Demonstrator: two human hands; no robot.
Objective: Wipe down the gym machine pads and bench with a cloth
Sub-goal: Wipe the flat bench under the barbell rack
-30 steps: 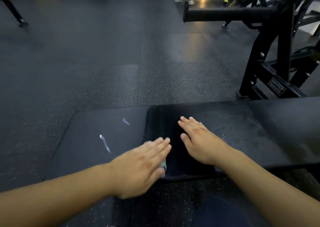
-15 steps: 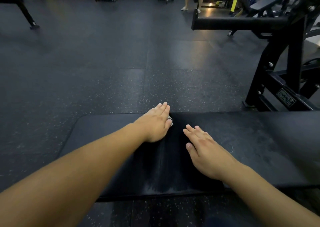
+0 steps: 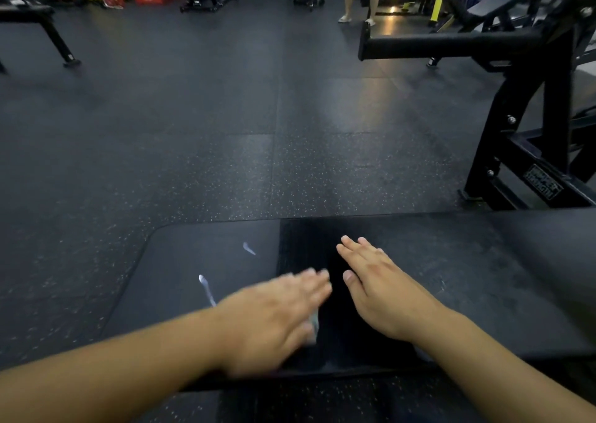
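We are wiping the flat black padded bench surface (image 3: 483, 293) with a small pale cloth (image 3: 313, 326), which is lying pressed under the left hand (image 3: 274, 319); only a sliver of it is showing at the hand's right edge. The left hand is lying flat with fingers straight and is blurred. The right hand (image 3: 380, 296) is resting flat and spread on the surface just beside it, holding nothing.

We are judging the work as partly done. A darker, damp-looking band (image 3: 303, 248) is running across the pad between and ahead of the hands. To the left of the left hand the pad is looking duller and is carrying two pale streaks (image 3: 206, 288); to the right of the right hand it is looking dusty and mottled. The black steel machine frame (image 3: 522, 100), well beyond the right hand, is showing no sign of wiping that we can tell.

We are seeing no containers.
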